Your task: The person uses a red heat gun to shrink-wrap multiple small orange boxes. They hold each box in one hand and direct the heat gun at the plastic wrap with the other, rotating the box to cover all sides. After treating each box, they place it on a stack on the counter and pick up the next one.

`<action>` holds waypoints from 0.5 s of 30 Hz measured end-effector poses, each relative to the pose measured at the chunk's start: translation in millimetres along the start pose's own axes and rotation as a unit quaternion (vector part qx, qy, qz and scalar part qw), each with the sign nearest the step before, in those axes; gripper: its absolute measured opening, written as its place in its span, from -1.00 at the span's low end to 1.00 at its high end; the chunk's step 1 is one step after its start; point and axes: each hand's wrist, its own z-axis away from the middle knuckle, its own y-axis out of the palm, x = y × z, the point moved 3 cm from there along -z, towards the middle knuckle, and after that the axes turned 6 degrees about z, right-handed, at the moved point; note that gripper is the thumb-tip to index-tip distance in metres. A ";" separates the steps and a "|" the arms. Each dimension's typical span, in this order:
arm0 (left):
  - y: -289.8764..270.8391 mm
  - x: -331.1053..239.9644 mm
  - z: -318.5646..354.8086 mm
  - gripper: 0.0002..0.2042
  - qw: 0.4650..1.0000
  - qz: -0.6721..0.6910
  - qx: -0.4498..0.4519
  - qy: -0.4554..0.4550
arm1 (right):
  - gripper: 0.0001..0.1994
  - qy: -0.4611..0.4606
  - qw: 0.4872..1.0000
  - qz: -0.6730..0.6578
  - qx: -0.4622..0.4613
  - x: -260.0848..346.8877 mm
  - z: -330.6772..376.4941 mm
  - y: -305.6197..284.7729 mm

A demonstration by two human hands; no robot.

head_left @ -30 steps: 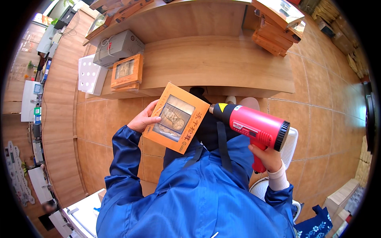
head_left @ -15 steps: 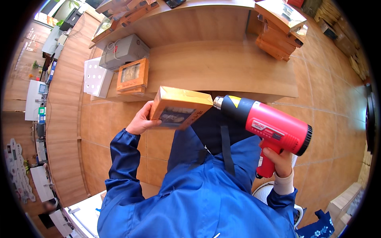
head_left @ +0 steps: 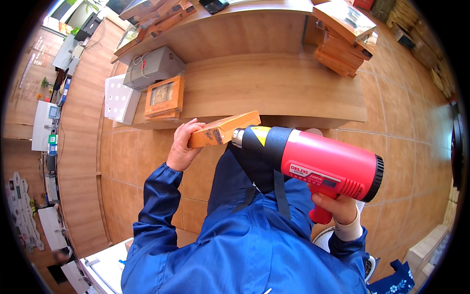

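Observation:
My left hand (head_left: 183, 145) grips the left end of a flat orange box (head_left: 220, 130), held up tilted in front of my knees. A narrow side of the box with a dark printed picture faces me; its windowed face is hidden. My right hand (head_left: 337, 208) is closed round the handle of a red heat gun (head_left: 328, 164) with a black rear cap. The gun's metal nozzle (head_left: 238, 137) points left at the box's near side, very close to it; whether they touch I cannot tell.
Ahead stands a wooden table (head_left: 274, 83). On its left are a windowed orange box (head_left: 165, 97), a grey carton (head_left: 155, 67) and a white dotted box (head_left: 120, 99). Stacked orange boxes (head_left: 340, 54) stand at the right. A white chair (head_left: 323, 240) is partly visible beside me.
My left hand has turned the box, so its windowed face no longer shows and a narrow side does. The heat gun has moved left and slightly down, its nozzle now at the box's near side.

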 end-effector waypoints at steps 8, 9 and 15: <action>-3.7 10.1 9.7 -0.53 1.000 0.028 -0.009 -0.006 | -0.62 -0.025 0.997 0.001 -0.074 -2.5 -3.9 -10.0; -4.6 10.7 10.8 -0.52 0.999 0.042 -0.011 -0.005 | -0.65 -0.022 0.996 -0.001 -0.082 -2.1 -5.4 -12.7; -3.2 10.4 10.9 -0.53 0.999 0.051 0.001 -0.002 | -0.69 -0.039 0.989 0.025 -0.139 -15.6 -14.4 -26.9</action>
